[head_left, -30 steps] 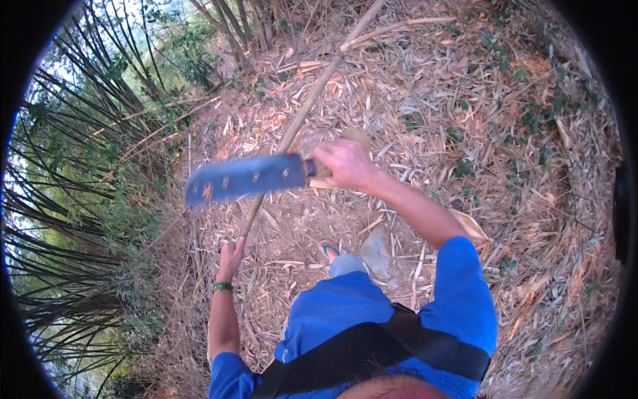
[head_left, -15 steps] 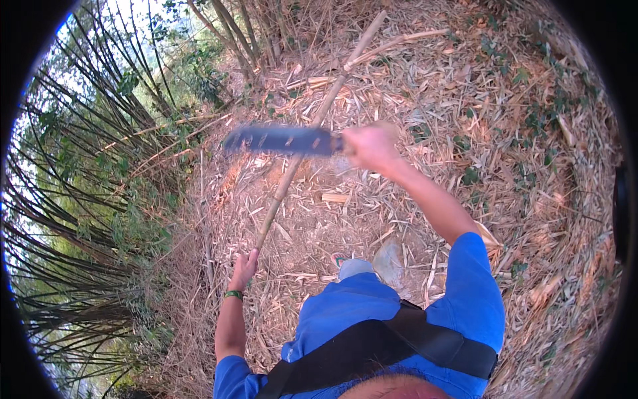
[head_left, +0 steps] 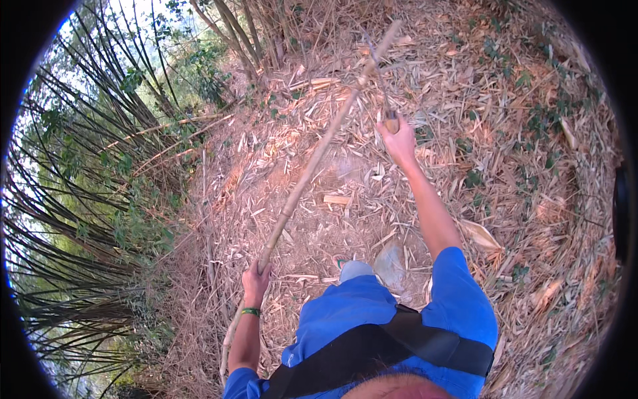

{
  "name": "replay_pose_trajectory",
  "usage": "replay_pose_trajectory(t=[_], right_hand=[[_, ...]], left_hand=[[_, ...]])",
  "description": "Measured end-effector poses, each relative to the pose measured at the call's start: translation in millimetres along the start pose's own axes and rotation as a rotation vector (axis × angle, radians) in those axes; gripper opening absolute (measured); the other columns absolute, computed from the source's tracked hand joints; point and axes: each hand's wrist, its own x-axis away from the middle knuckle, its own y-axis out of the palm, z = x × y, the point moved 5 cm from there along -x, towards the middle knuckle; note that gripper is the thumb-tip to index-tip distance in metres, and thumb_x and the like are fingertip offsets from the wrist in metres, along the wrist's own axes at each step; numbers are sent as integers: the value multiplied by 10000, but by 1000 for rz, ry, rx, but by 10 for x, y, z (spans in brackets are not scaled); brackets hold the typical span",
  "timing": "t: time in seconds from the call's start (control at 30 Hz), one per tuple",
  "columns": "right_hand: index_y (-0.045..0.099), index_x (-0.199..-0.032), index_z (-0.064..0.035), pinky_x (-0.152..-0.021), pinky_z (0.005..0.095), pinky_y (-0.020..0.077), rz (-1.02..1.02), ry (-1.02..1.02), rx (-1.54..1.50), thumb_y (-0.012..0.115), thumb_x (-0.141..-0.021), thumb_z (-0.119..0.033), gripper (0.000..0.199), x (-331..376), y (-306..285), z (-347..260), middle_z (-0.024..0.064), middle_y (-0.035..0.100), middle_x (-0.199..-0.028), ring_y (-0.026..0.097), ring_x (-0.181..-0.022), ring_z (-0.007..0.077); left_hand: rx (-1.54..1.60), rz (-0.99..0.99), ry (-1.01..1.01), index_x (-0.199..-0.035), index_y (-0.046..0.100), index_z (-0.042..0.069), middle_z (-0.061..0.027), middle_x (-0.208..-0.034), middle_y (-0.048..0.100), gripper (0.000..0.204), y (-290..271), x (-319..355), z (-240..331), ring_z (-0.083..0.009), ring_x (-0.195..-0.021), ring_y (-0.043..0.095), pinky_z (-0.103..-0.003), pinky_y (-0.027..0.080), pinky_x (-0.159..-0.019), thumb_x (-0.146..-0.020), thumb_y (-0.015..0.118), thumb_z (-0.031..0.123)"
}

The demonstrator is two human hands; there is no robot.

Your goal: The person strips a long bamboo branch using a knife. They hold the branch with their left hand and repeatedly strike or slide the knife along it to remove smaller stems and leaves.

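Left hand [head_left: 256, 282] grips a long bamboo pole [head_left: 319, 149] slanting away over leaf litter; right hand [head_left: 399, 141], beyond it, clenches a knife handle [head_left: 391, 122], apparently mid-chop; next stroke needs the pole steadied.

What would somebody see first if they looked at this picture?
A long bamboo pole slants across the middle, gripped low down by the left hand. Further up, the right hand clutches a tool handle beside the pole. Dry leaf litter covers the ground, with green bamboo at left.
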Motion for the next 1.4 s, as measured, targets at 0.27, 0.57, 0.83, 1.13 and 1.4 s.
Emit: replay_pose_trajectory(t=[0.27, 0.57, 0.83, 1.13, 1.4], right_hand=[[580, -862, -141, -542, 331, 506, -205, -541, 476, 729, -765, -238, 203, 457, 215, -261, 35, 609, -629, 654, -629, 166], [580, -863, -147, -525, 392, 502, -235, -1033, 484, 662, -761, -155, 131, -1, 152, -397, 61, 608, -639, 637, -610, 197], [600, -850, -128, -446, 329, 440, -227, -1121, 459, 649, -731, -143, 130, 306, 313, -720, 48, 584, -617, 567, -516, 166], [586, -884, -111, -622, 432, 519, -242, -274, 506, 598, -772, -177, 130, -183, 254, -464, 62, 634, -680, 640, -619, 249], [632, -881, -68, -724, 476, 519, -21, -110, 626, 644, -785, -192, 158, -811, 7, -563, 119, 690, -817, 681, -843, 283]], left_hand=[[-77, 97, -133, -744, 677, -11, -232, -623, 615, 422, 170, -212, 54, -424, -613, 622, -478, 496, -580, -824, 716, 401], [-76, -48, -45, -742, 674, -38, -232, -600, 598, 419, -101, -392, -310, -352, -510, 584, -430, 445, -502, -826, 720, 371], [82, -101, -157, -796, 687, -22, -132, -567, 593, 302, -196, -530, -186, -179, -514, 567, -391, 444, -519, -844, 706, 275], [80, -60, -151, -727, 649, -55, -199, -594, 600, 380, -76, -881, -352, -287, -501, 578, -423, 443, -510, -781, 748, 308], [-43, -139, -159, -784, 674, -60, -248, -726, 643, 377, 56, -638, -647, -362, -629, 640, -450, 484, -592, -762, 748, 309]])
